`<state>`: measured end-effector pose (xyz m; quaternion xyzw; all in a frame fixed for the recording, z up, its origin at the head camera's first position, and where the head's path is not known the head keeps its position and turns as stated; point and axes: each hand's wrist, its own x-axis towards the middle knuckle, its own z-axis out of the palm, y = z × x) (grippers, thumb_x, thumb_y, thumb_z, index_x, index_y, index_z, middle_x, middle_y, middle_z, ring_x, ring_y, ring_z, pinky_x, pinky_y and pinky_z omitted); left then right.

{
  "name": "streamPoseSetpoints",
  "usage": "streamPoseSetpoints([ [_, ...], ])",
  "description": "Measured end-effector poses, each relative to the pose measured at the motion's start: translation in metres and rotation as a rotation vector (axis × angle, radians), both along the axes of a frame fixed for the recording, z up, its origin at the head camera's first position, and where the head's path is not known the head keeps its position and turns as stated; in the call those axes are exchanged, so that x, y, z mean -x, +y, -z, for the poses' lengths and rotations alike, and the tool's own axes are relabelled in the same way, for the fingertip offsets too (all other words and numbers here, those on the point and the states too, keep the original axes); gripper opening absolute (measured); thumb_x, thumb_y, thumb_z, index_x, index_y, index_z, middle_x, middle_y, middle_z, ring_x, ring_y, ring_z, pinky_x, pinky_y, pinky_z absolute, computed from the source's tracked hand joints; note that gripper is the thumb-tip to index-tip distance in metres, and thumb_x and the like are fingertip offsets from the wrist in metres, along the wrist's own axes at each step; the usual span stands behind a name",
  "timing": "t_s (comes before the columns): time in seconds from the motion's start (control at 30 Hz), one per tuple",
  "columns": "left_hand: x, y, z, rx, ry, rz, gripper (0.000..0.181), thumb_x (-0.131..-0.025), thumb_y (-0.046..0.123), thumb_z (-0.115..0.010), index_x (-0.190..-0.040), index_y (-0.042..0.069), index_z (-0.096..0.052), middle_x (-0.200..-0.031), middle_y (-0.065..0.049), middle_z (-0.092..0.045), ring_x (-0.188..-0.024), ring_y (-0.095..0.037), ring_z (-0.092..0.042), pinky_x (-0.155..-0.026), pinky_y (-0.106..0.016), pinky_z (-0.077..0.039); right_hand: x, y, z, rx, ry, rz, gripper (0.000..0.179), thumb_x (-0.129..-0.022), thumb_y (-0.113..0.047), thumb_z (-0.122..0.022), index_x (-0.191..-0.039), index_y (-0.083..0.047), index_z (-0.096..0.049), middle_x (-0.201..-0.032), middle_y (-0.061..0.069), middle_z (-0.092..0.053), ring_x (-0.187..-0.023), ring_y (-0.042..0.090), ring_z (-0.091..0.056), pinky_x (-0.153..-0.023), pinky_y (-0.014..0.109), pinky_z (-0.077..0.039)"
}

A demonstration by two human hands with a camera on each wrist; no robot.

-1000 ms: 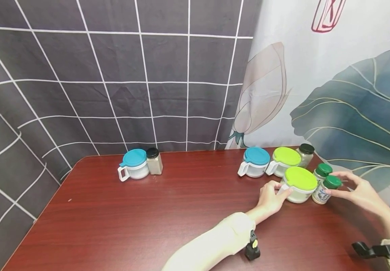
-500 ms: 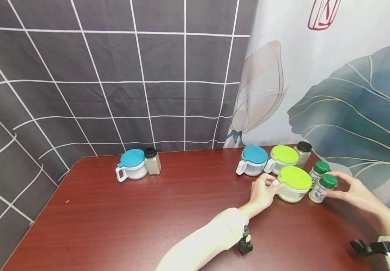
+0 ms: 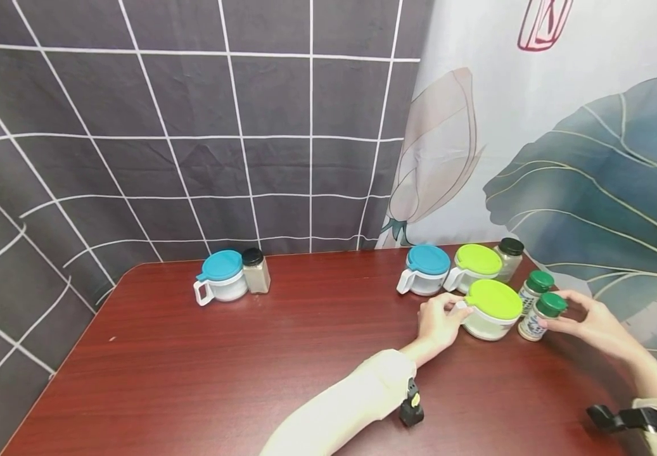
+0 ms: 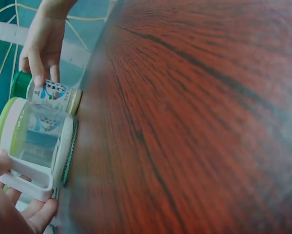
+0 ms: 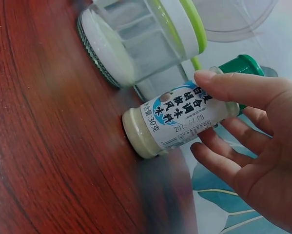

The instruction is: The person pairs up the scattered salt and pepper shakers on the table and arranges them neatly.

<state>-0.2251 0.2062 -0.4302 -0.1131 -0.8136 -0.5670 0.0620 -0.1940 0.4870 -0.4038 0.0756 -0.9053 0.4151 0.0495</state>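
My left hand point(image 3: 438, 322) pinches the white handle of a glass seasoning jar point(image 3: 488, 324) with a lime-green lid. In the left wrist view, the thumb lies over the handle point(image 4: 36, 183) and the fingers are under it. Just right of that jar stands a small seasoning bottle point(image 3: 533, 324) with a green cap and a printed label. My right hand point(image 3: 599, 323) holds this bottle between thumb and fingers, as the right wrist view shows of the bottle point(image 5: 177, 119). Pale powder fills its lower part. Another green-capped bottle point(image 3: 536, 288) stands right behind it, partly hidden.
Behind my hands stand a blue-lidded jar point(image 3: 426, 272), a second lime-lidded jar point(image 3: 478, 261) and a black-capped jar point(image 3: 509, 258). Far left, another blue-lidded jar point(image 3: 224, 278) touches a black-capped square shaker point(image 3: 256, 273). A curtain point(image 3: 191, 145) hangs behind the reddish-brown table point(image 3: 237, 380).
The held lime-lidded jar has shifted slightly left with my left hand. The held bottle has also moved slightly left with my right hand. The head view has shifted a little.
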Motion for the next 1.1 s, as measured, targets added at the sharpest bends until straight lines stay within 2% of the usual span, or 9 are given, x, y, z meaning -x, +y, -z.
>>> streamPoseSetpoints([
  [0.13, -0.002, -0.002, -0.002, 0.016, -0.012, -0.001, 0.019, -0.079, 0.028, -0.075, -0.095, 0.019, -0.075, -0.082, 0.005, -0.075, -0.079, -0.003, -0.067, -0.069, -0.015, -0.044, -0.002, -0.001, 0.001, 0.003, 0.002, 0.024, 0.037, -0.083, -0.006, -0.071, -0.109, -0.027, -0.057, -0.092, -0.035, -0.058, -0.085, -0.016, -0.058, -0.067, 0.006, -0.044],
  [0.43, -0.003, -0.006, -0.002, 0.037, -0.023, 0.023, 0.018, -0.079, 0.028, -0.074, -0.094, 0.017, -0.075, -0.082, 0.005, -0.074, -0.077, -0.003, -0.065, -0.068, -0.015, -0.044, -0.007, -0.005, 0.005, 0.083, 0.011, 0.054, 0.036, -0.082, -0.001, -0.072, -0.108, -0.021, -0.058, -0.093, -0.032, -0.060, -0.085, -0.015, -0.059, -0.067, 0.007, -0.045],
  [0.83, -0.003, -0.009, 0.000, 0.007, -0.032, 0.020, 0.016, -0.080, 0.027, -0.074, -0.091, 0.017, -0.074, -0.083, 0.006, -0.075, -0.078, -0.004, -0.065, -0.070, -0.017, -0.045, -0.007, -0.008, 0.009, 0.066, 0.033, 0.069, 0.031, -0.082, -0.006, -0.073, -0.105, -0.018, -0.058, -0.089, -0.029, -0.063, -0.080, -0.009, -0.063, -0.067, 0.008, -0.045],
  [1.1, -0.004, -0.009, 0.001, -0.008, -0.050, 0.009, 0.016, -0.079, 0.028, -0.075, -0.091, 0.018, -0.075, -0.082, 0.006, -0.075, -0.077, -0.003, -0.065, -0.070, -0.017, -0.045, -0.009, -0.011, 0.008, 0.041, 0.047, 0.104, 0.030, -0.082, -0.009, -0.074, -0.105, -0.019, -0.058, -0.087, -0.031, -0.061, -0.080, -0.012, -0.061, -0.066, 0.007, -0.044],
])
